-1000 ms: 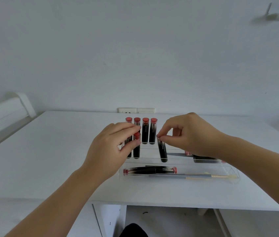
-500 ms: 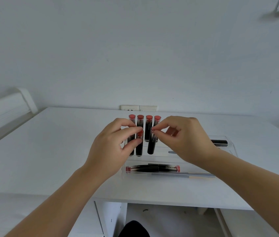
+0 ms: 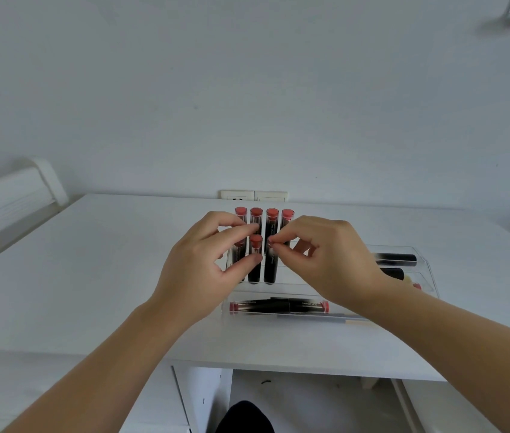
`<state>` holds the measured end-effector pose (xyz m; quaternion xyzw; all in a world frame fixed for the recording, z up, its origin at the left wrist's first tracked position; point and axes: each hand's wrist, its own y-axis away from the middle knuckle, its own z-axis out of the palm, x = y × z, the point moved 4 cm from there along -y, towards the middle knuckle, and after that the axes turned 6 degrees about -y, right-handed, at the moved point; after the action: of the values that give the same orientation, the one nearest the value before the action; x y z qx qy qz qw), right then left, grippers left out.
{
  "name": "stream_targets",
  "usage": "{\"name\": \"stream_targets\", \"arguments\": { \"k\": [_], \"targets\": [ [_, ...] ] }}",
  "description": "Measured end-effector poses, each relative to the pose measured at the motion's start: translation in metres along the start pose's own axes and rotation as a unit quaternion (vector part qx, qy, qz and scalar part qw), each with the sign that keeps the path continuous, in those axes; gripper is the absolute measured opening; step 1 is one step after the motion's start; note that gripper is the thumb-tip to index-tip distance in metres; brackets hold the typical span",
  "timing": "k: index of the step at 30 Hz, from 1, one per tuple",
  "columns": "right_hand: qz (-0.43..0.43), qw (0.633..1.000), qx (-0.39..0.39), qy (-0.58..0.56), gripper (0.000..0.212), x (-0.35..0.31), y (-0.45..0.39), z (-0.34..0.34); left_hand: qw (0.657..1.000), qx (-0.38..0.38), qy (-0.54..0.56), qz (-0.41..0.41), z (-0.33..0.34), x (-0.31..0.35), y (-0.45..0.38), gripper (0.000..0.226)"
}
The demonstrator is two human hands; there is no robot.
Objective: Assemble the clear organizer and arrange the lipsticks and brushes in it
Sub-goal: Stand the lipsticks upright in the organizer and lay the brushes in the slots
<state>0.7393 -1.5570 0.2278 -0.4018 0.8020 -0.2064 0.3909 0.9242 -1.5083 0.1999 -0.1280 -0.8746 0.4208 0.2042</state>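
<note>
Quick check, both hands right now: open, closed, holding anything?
Left hand: closed, fingers pinching an upright lipstick in the front row of the clear organizer.
Right hand: closed, fingertips pinching the top of the next upright lipstick.

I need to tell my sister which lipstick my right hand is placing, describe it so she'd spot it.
On the white desk, find the clear organizer. Behind its front tray stand two rows of upright lipsticks. It is the front-row lipstick furthest right, the only one pinched at its top by the right hand.
</note>
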Motion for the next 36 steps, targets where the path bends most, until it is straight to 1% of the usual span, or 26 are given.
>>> {"name": "stream_targets", "arguments": {
  "k": [2,4,7,9,11,16,19,21,23,25,28,30,33,36],
  "targets": [
    [-0.007,1.000,0.008,0.000,0.007,-0.001,0.001,0.000,1.000,0.014,0.018,-0.003,-0.003,0.000,0.001,0.047],
    [-0.011,1.000,0.014,0.003,0.007,-0.001,0.001,0.000,0.999,0.010,0.047,-0.022,-0.002,-0.002,0.004,0.060],
    [-0.019,1.000,0.017,0.014,0.007,-0.002,0.002,0.000,0.991,-0.030,0.093,-0.086,0.007,-0.013,0.011,0.083],
    [-0.021,0.999,0.016,0.020,0.006,-0.002,0.003,0.000,0.980,-0.064,0.133,-0.132,0.015,-0.022,0.015,0.095],
    [-0.016,1.000,0.011,0.017,0.007,-0.001,0.003,0.000,0.971,-0.088,0.159,-0.159,0.021,-0.027,0.018,0.099],
    [-0.012,1.000,0.005,-0.004,0.006,-0.002,0.004,-0.006,0.964,-0.105,0.172,-0.172,0.024,-0.029,0.020,0.099],
    [-0.025,1.000,0.013,0.002,0.009,-0.003,0.000,-0.019,0.947,-0.132,0.206,-0.209,0.027,-0.030,0.023,0.104],
    [-0.016,1.000,0.002,0.024,0.002,0.004,-0.003,-0.031,0.933,-0.149,0.230,-0.233,0.029,-0.032,0.024,0.110],
    [0.019,0.998,-0.044,0.041,0.009,0.014,-0.006,-0.046,0.917,-0.164,0.257,-0.258,0.031,-0.033,0.023,0.112],
    [0.067,0.987,-0.137,0.060,0.010,0.026,-0.008,-0.059,0.899,-0.179,0.283,-0.282,0.034,-0.035,0.022,0.115],
    [0.120,0.941,-0.292,0.122,0.014,0.043,-0.009,-0.072,0.886,-0.201,0.294,-0.299,0.038,-0.039,0.023,0.121],
    [0.129,0.910,-0.360,0.159,0.015,0.047,-0.006,-0.075,0.878,-0.212,0.303,-0.306,0.041,-0.043,0.024,0.122],
    [0.120,0.877,-0.415,0.208,0.014,0.051,-0.003,-0.073,0.871,-0.229,0.311,-0.303,0.043,-0.044,0.024,0.127],
    [0.095,0.855,-0.442,0.255,0.024,0.052,0.000,-0.069,0.868,-0.234,0.315,-0.303,0.044,-0.046,0.024,0.123]
  ]
}}
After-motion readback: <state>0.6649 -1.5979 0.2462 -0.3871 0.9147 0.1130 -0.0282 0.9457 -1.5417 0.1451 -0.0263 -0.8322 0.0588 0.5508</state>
